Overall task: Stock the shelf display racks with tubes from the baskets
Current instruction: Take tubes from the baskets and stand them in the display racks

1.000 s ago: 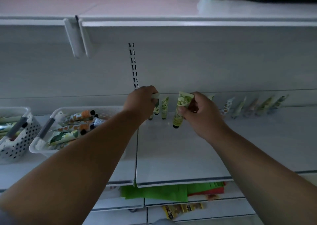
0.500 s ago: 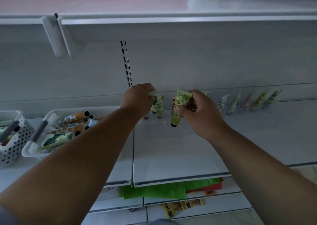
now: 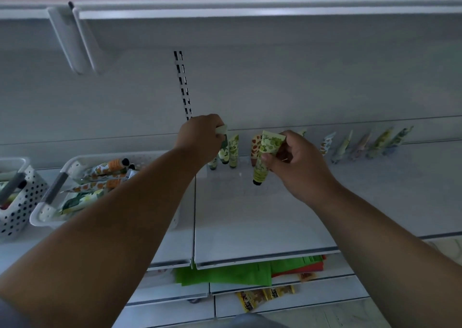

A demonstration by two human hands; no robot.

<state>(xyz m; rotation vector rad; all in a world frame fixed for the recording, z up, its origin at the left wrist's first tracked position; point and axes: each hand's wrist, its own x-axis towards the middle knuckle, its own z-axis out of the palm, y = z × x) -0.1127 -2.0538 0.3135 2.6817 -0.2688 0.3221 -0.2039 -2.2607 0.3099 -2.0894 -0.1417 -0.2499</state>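
The right hand [image 3: 297, 165] pinches a green-printed tube [image 3: 266, 155] near its flat crimped top, cap hanging down just above the shelf [image 3: 275, 217]. The left hand [image 3: 200, 137] has its grip curled round the crimp of a tube [image 3: 223, 137] in the row against the back panel [image 3: 275, 90]. Such tubes look light and soft-walled, likely to dent if squeezed mid-body; the stiff crimp seems the safest hold. More tubes fill the white basket [image 3: 50, 207] at left, beside a dotted basket [image 3: 17, 217]. The white shelf looks smooth and slippery; the room is dim
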